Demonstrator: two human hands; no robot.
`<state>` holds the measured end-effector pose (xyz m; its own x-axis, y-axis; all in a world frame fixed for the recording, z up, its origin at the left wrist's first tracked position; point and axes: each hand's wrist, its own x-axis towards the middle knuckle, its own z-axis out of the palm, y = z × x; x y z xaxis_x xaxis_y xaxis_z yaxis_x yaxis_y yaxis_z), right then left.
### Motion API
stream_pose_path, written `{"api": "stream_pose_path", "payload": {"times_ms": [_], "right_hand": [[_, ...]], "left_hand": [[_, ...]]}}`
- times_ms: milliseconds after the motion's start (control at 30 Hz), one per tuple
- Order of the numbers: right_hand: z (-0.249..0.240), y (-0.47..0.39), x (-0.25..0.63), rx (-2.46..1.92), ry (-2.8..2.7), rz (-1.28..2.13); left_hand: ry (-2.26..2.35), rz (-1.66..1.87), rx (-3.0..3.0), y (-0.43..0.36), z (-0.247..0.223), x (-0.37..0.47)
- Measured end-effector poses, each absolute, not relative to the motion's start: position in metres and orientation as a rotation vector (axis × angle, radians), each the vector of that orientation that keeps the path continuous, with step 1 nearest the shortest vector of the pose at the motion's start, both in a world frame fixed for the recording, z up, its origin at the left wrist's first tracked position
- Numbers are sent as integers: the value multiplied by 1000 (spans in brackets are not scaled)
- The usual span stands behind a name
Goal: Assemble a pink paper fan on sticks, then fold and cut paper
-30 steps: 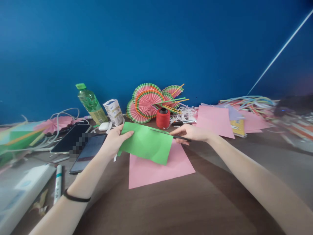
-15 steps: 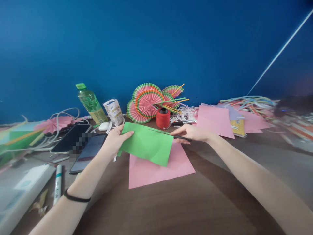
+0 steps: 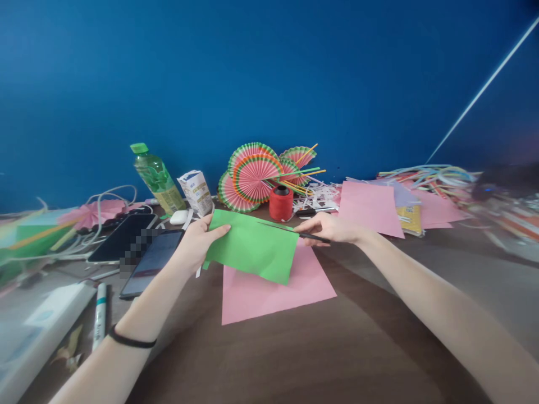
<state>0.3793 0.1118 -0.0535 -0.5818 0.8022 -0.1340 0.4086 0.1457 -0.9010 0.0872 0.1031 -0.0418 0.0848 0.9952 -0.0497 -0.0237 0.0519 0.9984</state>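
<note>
A sheet of green paper (image 3: pixel 252 247) is pinched at its left end by my left hand (image 3: pixel 202 240), thumb on top. My right hand (image 3: pixel 326 229) grips dark scissors (image 3: pixel 315 237) at the sheet's upper right corner, and their thin blade lies along the upper edge of the green paper. Below the green sheet, a pink sheet (image 3: pixel 278 297) lies flat on the brown table (image 3: pixel 252 365), partly covered by it. A narrow white strip hangs beside my left hand.
Behind stand pleated paper fans (image 3: pixel 257 177), a red thread spool (image 3: pixel 281 203), a small carton (image 3: pixel 196 192) and a green bottle (image 3: pixel 158 179). Phones (image 3: pixel 154 264), cables and a marker (image 3: pixel 100 316) lie left. More pink sheets (image 3: pixel 370 207) and a yellow packet (image 3: pixel 409 219) lie right.
The green sheet's lower right corner has risen slightly. Both hands keep nearly the same places and grips.
</note>
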Motion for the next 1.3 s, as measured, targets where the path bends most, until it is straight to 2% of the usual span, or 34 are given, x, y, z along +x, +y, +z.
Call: {"api": "stream_pose_path", "payload": {"times_ms": [1300], "right_hand": [[-49,110,379,-1033,-2017,1669]], "left_hand": [[1131,990,1155,99,-43,92]]}}
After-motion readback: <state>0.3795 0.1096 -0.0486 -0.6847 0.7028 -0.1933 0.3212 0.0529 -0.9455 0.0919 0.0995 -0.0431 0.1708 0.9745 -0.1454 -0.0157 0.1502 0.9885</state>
